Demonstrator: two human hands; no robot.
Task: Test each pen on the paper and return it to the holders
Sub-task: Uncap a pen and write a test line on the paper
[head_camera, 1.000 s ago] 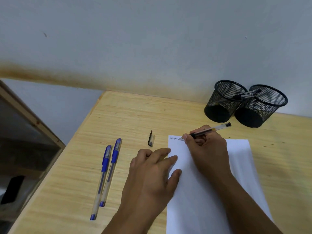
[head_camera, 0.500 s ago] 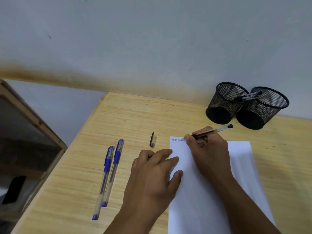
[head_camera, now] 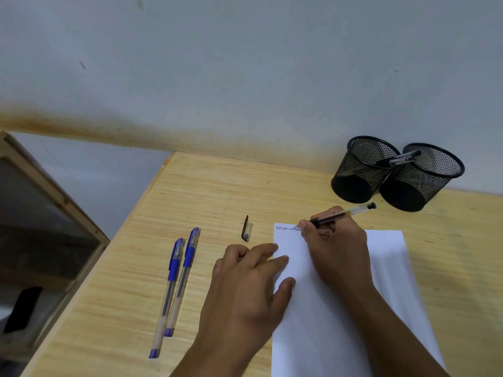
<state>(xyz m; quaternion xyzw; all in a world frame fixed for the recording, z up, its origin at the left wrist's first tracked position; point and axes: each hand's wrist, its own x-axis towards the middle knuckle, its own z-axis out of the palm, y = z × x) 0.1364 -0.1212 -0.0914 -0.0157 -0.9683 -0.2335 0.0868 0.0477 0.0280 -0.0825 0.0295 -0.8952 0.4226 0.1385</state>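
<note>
My right hand (head_camera: 334,246) grips a black pen (head_camera: 345,213) with a clear barrel, its tip touching the top left corner of the white paper (head_camera: 326,322), where a short line of small writing shows. My left hand (head_camera: 245,284) lies flat with straight fingers, pressing the paper's left edge. The pen's black cap (head_camera: 246,229) lies on the desk left of the paper. Two blue capped pens (head_camera: 177,287) lie side by side further left. Two black mesh holders (head_camera: 362,170) (head_camera: 424,178) stand at the back right, with one pen (head_camera: 400,160) leaning across their rims.
The wooden desk (head_camera: 217,191) stands against a grey wall; its left edge runs diagonally toward me. A wooden shelf unit (head_camera: 51,213) stands lower at the left, with a dark object on the floor beside it.
My right hand has moved the pen tip slightly rightward along the top of the paper, lengthening the line of writing. My left hand stays in place on the paper.
</note>
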